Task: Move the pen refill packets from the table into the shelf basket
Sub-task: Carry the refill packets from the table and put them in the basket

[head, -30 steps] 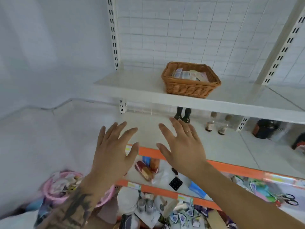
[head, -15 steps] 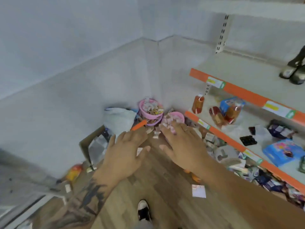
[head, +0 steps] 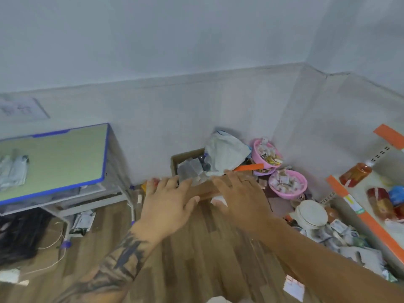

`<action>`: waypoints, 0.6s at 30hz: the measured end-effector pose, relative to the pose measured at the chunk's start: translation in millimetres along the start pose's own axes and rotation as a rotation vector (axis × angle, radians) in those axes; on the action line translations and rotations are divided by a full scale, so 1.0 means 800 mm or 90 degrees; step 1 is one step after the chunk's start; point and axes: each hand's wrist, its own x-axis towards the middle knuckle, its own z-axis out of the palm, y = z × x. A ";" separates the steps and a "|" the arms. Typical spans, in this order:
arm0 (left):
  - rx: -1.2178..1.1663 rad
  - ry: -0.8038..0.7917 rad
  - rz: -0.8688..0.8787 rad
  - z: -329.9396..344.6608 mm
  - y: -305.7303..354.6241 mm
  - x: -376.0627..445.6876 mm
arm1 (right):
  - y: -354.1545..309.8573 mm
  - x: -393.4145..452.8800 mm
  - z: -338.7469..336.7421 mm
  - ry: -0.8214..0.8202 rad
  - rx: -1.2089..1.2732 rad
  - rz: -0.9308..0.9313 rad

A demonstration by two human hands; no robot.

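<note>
Packets [head: 12, 171] of pale, see-through wrapping lie on the green top of the blue-edged table [head: 65, 154], far out to the left of both hands and well apart from any fingertip; blur hides what is printed on them. The left hand [head: 168, 206] hangs palm down over the wooden floor [head: 196, 259] with its fingers [head: 170, 184] spread and almost straight, the thumb splayed out to the right, and it holds nothing. Whether those fingertips touch anything below them cannot be told, since motion smears them. Just beyond the fingertips of both hands sits a cardboard box [head: 181, 158] against the wall, with a crumpled white bag [head: 225, 156] leaning on its right side. The right hand [head: 242, 200] is also flat and palm down, fingers [head: 225, 180] stretched out together toward the left, thumb tucked low, gripping nothing. Past its fingertips an orange strip [head: 249, 167] pokes out from under the bag. To the right of that hand two pink bowls [head: 286, 186] full of small wrapped pieces stand on the floor, near a white lidded pot [head: 310, 213]. Farther right, well apart from the fingers, an orange-edged shelf [head: 363, 215] carries a bottle [head: 355, 177] of brownish liquid and some wrapped goods.
</note>
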 end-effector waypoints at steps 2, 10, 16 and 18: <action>0.003 -0.003 -0.038 0.000 -0.066 -0.018 | -0.062 0.031 0.009 -0.021 0.004 -0.027; -0.067 -0.020 -0.206 0.020 -0.298 -0.081 | -0.287 0.136 0.056 -0.102 0.029 -0.113; -0.100 -0.034 -0.282 0.025 -0.409 -0.116 | -0.399 0.188 0.080 -0.175 0.040 -0.173; -0.107 -0.041 -0.307 0.031 -0.440 -0.123 | -0.427 0.207 0.093 -0.187 0.036 -0.194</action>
